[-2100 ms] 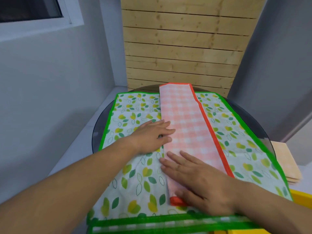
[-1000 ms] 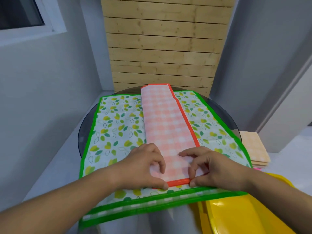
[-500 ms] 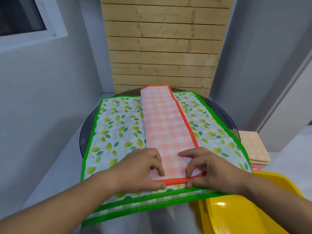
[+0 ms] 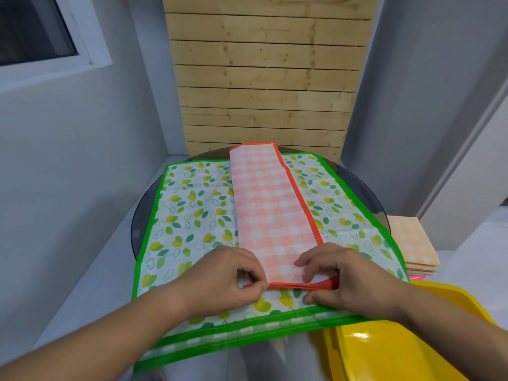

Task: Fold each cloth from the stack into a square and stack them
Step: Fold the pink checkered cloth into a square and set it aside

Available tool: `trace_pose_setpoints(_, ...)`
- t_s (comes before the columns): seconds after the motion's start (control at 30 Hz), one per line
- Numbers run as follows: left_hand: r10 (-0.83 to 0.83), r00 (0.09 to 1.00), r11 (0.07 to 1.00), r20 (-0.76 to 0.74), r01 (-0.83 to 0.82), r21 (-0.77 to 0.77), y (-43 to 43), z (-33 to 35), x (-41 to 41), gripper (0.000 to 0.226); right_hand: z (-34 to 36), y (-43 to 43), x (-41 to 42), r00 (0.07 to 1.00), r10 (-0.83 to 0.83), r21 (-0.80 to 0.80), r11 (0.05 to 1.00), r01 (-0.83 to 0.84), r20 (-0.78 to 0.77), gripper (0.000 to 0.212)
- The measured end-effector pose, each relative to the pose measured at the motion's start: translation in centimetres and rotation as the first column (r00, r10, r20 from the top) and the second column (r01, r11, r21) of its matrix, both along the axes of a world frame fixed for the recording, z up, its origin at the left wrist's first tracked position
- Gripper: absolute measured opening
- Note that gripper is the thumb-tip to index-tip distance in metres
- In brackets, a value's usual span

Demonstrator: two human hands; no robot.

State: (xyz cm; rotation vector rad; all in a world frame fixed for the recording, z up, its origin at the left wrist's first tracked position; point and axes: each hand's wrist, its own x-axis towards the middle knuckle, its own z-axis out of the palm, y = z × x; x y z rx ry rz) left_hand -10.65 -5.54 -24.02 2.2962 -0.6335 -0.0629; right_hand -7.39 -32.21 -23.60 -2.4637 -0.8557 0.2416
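Head view: the long pink-checked cloth strip with an orange border lies down the middle of the green-edged leaf-print cloth, which is spread over the round dark glass table. The left hand pinches the strip's near left corner, thumb and forefinger tight on the hem. The right hand pinches the near right corner, and there the hem is raised slightly. Off to the right sits a stack of folded peach checked cloths, with a yellow plastic tray nearer.

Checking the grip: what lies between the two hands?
Head view: only the near orange hem of the pink checked cloth spans between left hand and right hand.
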Motion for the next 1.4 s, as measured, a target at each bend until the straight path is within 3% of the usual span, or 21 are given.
trace_pose_setpoints(0.17, 0.134, 0.978, 0.976, -0.162, -0.158, -0.15, 0.7, 1.4, 0.4, 0.009, 0.9, -0.8, 0.5, 0.997, -0.059, 0.151, 0.986, 0.066, -0.052, 0.023)
trace_pose_setpoints(0.37, 0.161, 0.953, 0.91, -0.258, -0.244, -0.334, 1.5, 4.2, 1.3, 0.026, 3.4, -0.8, 1.0, 0.99, -0.015, 0.326, 0.943, 0.061, -0.141, 0.04)
trace_pose_setpoints(0.5, 0.064, 0.926, 0.851, -0.373, -0.246, -0.464, 2.9, 4.9, 1.9, 0.019, 3.2, 0.1, 2.2, 1.0, -0.008, 0.199, 0.98, 0.013, -0.027, 0.049)
trace_pose_setpoints(0.63, -0.023, 0.888, 0.833, -0.459, -0.237, -0.5, 3.6, 4.9, 1.9, 0.015, 2.2, 1.4, 3.2, 0.997, 0.057, 0.107, 0.992, -0.061, 0.044, 0.041)
trace_pose_setpoints(0.83, -0.047, 0.89, 0.852, -0.454, -0.201, -0.483, 4.1, 4.8, 1.6, 0.016, 1.1, 2.8, 4.2, 0.993, 0.112, 0.011, 0.994, -0.112, 0.044, 0.013)
trace_pose_setpoints(0.97, -0.056, 0.914, 0.915, -0.403, -0.114, -0.387, 4.8, 5.2, 1.1, 0.019, 0.1, 1.8, 4.4, 0.995, 0.081, 0.005, 0.997, -0.082, 0.065, 0.032)
trace_pose_setpoints(1.1, 0.043, 0.94, 0.942, -0.337, -0.151, -0.299, 4.6, 4.9, 0.6, 0.019, 0.0, 1.3, 3.3, 0.985, 0.151, 0.009, 0.988, -0.152, 0.084, 0.045)
trace_pose_setpoints(1.27, 0.093, 0.941, 0.893, -0.325, -0.224, -0.391, 3.7, 5.1, 0.7, 0.028, 1.0, 1.8, 2.7, 0.994, 0.107, 0.13, 0.986, -0.102, -0.028, 0.036)
trace_pose_setpoints(1.4, 0.148, 0.919, 0.752, -0.365, -0.345, -0.561, 2.5, 6.2, 1.9, 0.029, 0.7, 2.0, 3.6, 0.998, -0.024, 0.158, 0.987, 0.032, -0.055, 0.028)
